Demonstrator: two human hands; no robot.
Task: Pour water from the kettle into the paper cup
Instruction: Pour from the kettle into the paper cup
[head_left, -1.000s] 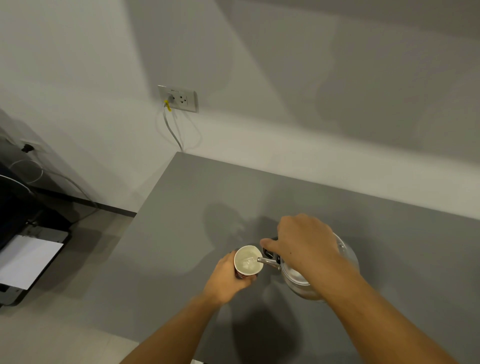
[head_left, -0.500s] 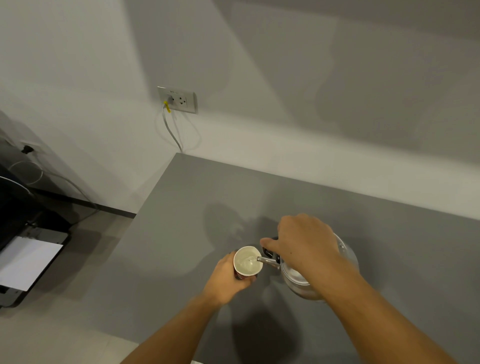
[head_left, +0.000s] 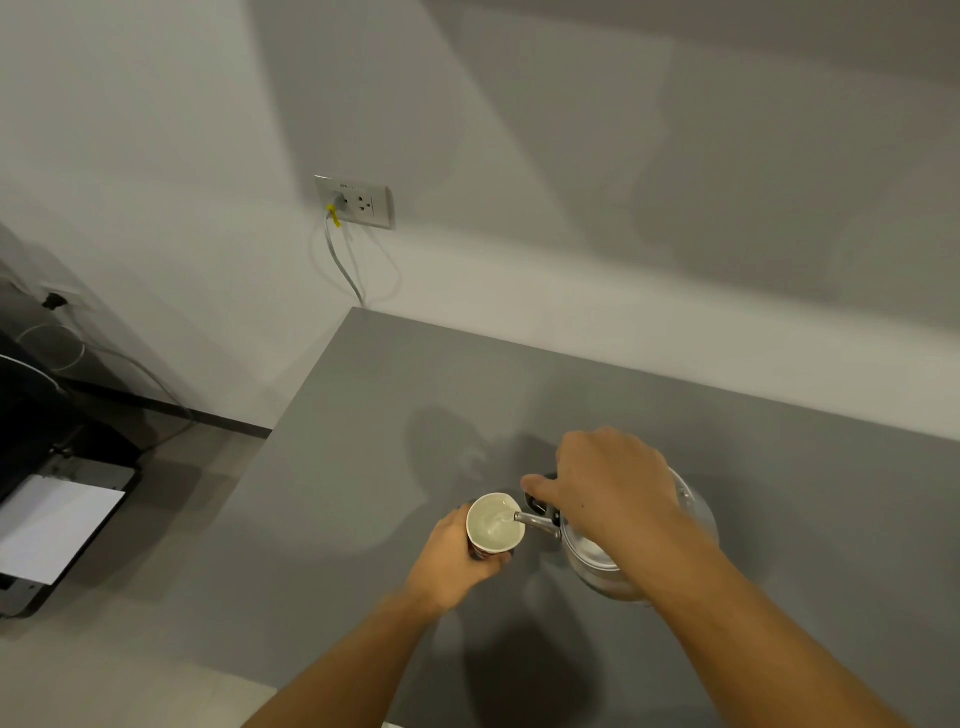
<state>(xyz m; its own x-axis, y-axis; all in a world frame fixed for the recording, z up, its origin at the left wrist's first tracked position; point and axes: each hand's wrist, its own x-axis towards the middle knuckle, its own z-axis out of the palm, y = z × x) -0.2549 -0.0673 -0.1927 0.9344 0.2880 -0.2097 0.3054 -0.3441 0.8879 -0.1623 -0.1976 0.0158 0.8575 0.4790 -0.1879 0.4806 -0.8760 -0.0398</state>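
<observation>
The right hand (head_left: 613, 488) covers the kettle's handle and most of its lid, so only the metal body of the kettle (head_left: 696, 519), a slice of lid and the spout show. The hand is closed around the black handle, and the kettle is tipped toward the desk's left edge. Its spout (head_left: 535, 521) reaches over the rim of the cup (head_left: 493, 525); water lies in the cup, though any stream from the spout is too fine to make out. The left hand (head_left: 457, 561) wraps the cup's side from the near side, hiding most of the wall; a bit of red print shows below the rim. Whether the cup stands on the desk or is lifted cannot be told. Both forearms run out of the bottom edge of the view.

The desk (head_left: 363, 467) is plain grey, its far edge against a pale wall, with cup and kettle toward its near-left part. On the wall past the desk's far-left corner sits a socket (head_left: 358, 200) with a cable (head_left: 340, 254) dropping behind the desk. On the floor left of the desk lies a dark device holding a white sheet (head_left: 52, 525), cut off by the frame.
</observation>
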